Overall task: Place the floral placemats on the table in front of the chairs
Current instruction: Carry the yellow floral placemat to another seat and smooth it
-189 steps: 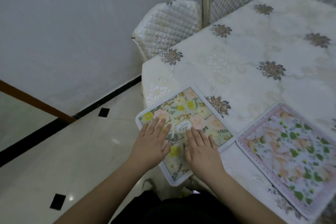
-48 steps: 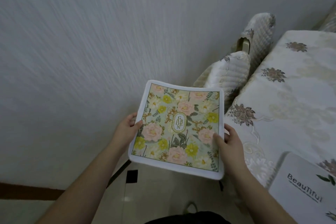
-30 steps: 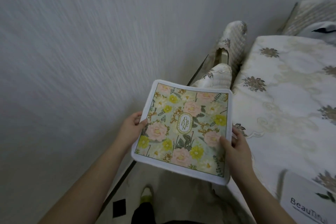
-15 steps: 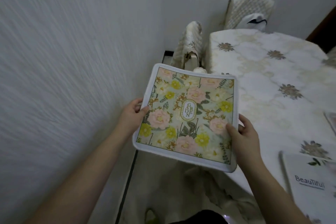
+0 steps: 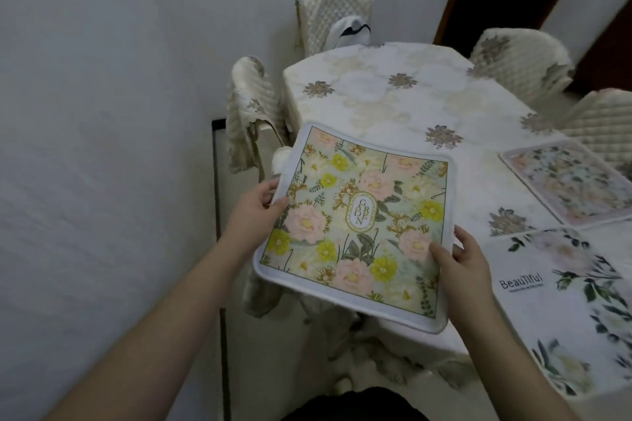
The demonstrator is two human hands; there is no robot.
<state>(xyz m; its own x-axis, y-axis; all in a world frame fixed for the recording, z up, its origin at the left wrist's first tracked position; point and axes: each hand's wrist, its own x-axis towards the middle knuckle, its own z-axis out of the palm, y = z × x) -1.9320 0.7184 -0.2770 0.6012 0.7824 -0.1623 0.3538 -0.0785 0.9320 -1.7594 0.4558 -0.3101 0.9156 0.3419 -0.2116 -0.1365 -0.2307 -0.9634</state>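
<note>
A table under a pale cloth with brown flower motifs fills the right of the scene, with quilted chairs at its far end, its left side and its right side. Two mats lie flat on it: a white mat printed "Beautiful" at the near right and a pink-bordered mat beyond it. The floral placemat, green with pink and yellow blooms, is held in the air over the table's near left edge. The left hand pinches its left border and the right hand grips its near right edge, thumbs on top.
</note>
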